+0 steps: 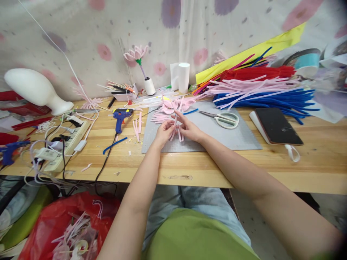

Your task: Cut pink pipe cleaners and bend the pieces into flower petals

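Over the grey cutting mat (230,142) my left hand (165,133) is closed, pinching pink pipe cleaners (180,136) whose ends hang below the fingers. My right hand (191,129) meets it from the other side, its fingers closed on the same pipe cleaners; the fingertips partly hide the grip. Just beyond lie looped pink pipe-cleaner petals (187,104) and a pile of short pink pieces (159,118). Scissors with pale handles (227,120) rest to the right on the mat.
Left of the mat lie a blue glue gun (121,119), a blue pipe cleaner (115,145) and a power strip (67,146) with tangled cables. Bundles of pink (252,86) and blue pipe cleaners (265,100) stand behind right, near a dark phone-like device (279,124). A pink flower (137,54) stands behind.
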`<act>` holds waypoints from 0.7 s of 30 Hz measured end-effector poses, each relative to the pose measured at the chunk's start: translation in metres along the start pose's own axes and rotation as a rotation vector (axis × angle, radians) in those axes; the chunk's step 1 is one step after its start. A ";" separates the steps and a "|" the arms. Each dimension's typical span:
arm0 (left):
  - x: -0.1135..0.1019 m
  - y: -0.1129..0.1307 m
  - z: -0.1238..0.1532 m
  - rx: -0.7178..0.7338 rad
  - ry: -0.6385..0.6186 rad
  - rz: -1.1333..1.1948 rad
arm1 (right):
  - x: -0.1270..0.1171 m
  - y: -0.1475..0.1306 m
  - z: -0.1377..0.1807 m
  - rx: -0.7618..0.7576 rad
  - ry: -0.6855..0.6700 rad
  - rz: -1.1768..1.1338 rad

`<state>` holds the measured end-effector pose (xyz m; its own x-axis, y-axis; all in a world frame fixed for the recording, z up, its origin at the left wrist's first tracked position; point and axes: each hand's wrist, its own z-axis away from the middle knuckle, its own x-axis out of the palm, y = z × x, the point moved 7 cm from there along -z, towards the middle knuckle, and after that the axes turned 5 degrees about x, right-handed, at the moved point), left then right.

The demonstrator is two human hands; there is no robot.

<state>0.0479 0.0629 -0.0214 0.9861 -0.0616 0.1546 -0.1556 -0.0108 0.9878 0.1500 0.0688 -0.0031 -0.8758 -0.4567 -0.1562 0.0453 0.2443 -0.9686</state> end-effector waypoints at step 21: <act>-0.016 -0.002 -0.002 0.049 0.217 -0.053 | -0.057 0.026 0.001 0.132 0.681 -0.285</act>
<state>0.0325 0.0663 -0.0255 0.9817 0.1564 0.1086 -0.1007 -0.0574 0.9933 0.2014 0.1006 -0.0193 -0.9639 0.1541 0.2170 -0.2081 0.0718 -0.9755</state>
